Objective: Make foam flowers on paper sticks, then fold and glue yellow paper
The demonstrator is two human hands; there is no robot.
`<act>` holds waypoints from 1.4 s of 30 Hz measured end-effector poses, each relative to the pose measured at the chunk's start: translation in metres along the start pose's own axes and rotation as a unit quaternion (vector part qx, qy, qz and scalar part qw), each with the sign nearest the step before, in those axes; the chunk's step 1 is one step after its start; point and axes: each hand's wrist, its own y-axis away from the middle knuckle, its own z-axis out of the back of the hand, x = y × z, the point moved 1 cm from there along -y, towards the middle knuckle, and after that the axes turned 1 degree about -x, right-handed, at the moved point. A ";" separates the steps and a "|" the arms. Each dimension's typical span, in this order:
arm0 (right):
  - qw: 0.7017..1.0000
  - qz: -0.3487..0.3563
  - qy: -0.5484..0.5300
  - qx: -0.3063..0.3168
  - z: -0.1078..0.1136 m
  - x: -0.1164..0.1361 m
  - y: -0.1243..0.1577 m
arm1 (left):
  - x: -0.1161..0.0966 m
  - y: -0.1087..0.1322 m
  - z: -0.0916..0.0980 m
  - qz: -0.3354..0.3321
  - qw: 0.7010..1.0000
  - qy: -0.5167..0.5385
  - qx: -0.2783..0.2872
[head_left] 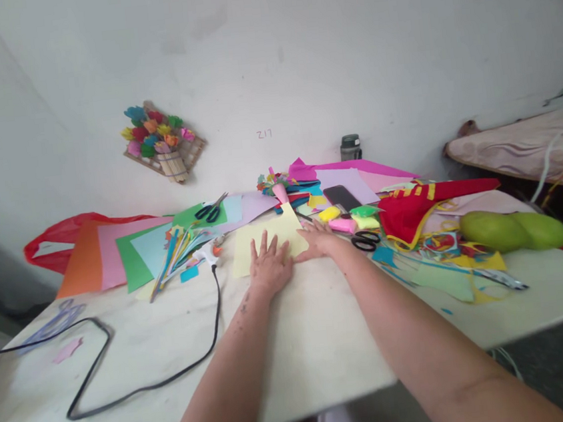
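Both my hands rest on a pale yellow paper sheet (pixel 264 236) lying on the white table (pixel 320 341). My left hand (pixel 268 266) lies flat on the sheet's near edge with fingers spread. My right hand (pixel 316 239) lies flat at the sheet's right corner, fingers stretched out. Neither hand holds anything. Just right of my right hand lie black-handled scissors (pixel 366 240) and small lumps of yellow, pink and green clay (pixel 345 220).
Coloured paper sheets (pixel 115 255) fan out at the left with a glue gun (pixel 208 251) and its black cord (pixel 128 381). A phone (pixel 342 197), second scissors (pixel 211 209), red cloth (pixel 412 214), a green gourd (pixel 512 230) and paper scraps crowd the right. A paper-flower basket (pixel 163 139) hangs on the wall.
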 end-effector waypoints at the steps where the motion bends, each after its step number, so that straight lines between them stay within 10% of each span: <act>1: 1.000 0.002 -0.002 0.000 0.000 0.000 0.000 | -0.001 0.000 0.000 -0.005 1.000 0.000 0.000; 12: 0.997 0.071 -0.032 0.012 0.006 -0.011 0.005 | 0.003 -0.002 -0.008 0.006 0.997 0.005 0.074; 42: 0.999 0.038 -0.006 0.002 0.011 -0.013 0.013 | -0.002 -0.004 -0.005 0.037 0.999 0.002 0.038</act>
